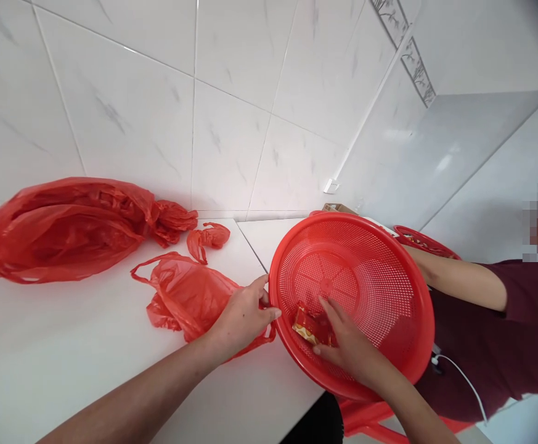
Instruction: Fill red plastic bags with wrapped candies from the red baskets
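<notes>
A large red perforated plastic basket (326, 256) is tilted toward me at the table's edge. My left hand (245, 314) grips its left rim, thumb at the rim and the other fingers partly hidden. Inside the basket, my right hand (347, 345) closes its thumb and fingers around a small red-and-yellow packet (305, 324) near the lower wall. The packet's right part is hidden by the hand. Just left of the basket, a red plastic bag (195, 293) lies flattened on the white table, partly behind my left wrist.
A big bundle of red plastic bags (74, 228) and a small crumpled red bag (211, 237) lie along the tiled wall. At right, a person in a dark red shirt (495, 333) reaches an arm (458, 277) behind the basket. Another red basket (428, 240) and a cardboard box (338, 208) stand behind.
</notes>
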A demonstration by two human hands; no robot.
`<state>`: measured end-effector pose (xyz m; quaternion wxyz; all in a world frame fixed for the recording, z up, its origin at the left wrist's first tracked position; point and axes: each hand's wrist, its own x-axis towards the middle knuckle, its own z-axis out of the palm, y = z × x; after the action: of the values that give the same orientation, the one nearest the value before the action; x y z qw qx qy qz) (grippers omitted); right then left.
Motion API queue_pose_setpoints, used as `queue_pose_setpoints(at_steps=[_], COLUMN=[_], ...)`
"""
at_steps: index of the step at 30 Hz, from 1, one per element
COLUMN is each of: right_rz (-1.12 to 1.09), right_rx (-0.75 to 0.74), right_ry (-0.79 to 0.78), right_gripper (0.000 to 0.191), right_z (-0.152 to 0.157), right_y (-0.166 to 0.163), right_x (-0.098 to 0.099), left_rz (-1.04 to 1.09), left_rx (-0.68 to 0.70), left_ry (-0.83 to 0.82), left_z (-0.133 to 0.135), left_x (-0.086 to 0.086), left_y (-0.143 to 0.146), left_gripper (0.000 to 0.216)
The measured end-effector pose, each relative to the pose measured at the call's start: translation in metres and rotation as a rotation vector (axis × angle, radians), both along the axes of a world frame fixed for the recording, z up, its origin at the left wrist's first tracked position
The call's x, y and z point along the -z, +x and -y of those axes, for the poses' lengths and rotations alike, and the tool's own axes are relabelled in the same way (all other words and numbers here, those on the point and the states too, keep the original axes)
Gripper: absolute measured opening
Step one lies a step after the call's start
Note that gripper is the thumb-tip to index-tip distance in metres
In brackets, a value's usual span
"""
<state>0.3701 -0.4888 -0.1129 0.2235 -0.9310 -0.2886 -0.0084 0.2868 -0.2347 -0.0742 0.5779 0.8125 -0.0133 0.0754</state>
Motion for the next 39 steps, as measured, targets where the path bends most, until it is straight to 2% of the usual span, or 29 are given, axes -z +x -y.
queue_pose_setpoints(at_steps=[3,5,8,12,16,20,22,26,29,33,39], right_rz=[-0.010,0.018,0.047,0.040,0.001,-0.015,-0.043,-0.218,-0.405,-0.504,-0.436], right_rx=[-0.179,-0.233,-0.217,-0.184,-0.145,-0.147,-0.134,-0.098,-0.137,-0.141,-0.048], right_ry=[-0.107,-0.209,-0.301,-0.332,-0.297,-0.282,-0.257,-0.108,-0.027,0.079,0.239], right_gripper=[0.073,0.067,0.064,0.052,0.031,0.018,0.016,0.035,0.019,0.012,0.021], right_z=[-0.011,-0.019,-0.030,-0.043,-0.050,-0.048,-0.045,-0.039,-0.037,-0.036,-0.035], right_y=[0.008,0.010,0.012,0.017,0.021,0.020,0.020,0.023,0.024,0.023,0.024], right_x=[-0.001,-0.002,-0.004,-0.006,-0.008,-0.007,-0.006,0.000,0.000,-0.012,-0.048], left_rz=[0.017,0.023,0.031,0.049,0.067,0.045,0.041,0.057,0.072,0.067,0.062], left_rx=[-0.015,-0.031,-0.039,-0.040,-0.043,-0.057,-0.056,-0.061,-0.060,-0.058,-0.054], left_ry=[0.028,0.044,0.044,0.084,0.127,0.137,0.151,0.184,0.195,0.193,0.168], left_z=[0.001,0.001,0.000,-0.002,-0.003,-0.004,-0.004,-0.003,-0.003,-0.002,0.000], left_x=[0.001,0.003,0.007,0.012,0.017,0.020,0.019,0.018,0.017,0.015,0.017], left_y=[-0.001,-0.001,-0.001,0.000,0.001,0.002,0.002,0.001,0.000,0.000,0.001], left_gripper=[0.026,0.025,0.026,0.025,0.027,0.036,0.036,0.032,0.032,0.037,0.032])
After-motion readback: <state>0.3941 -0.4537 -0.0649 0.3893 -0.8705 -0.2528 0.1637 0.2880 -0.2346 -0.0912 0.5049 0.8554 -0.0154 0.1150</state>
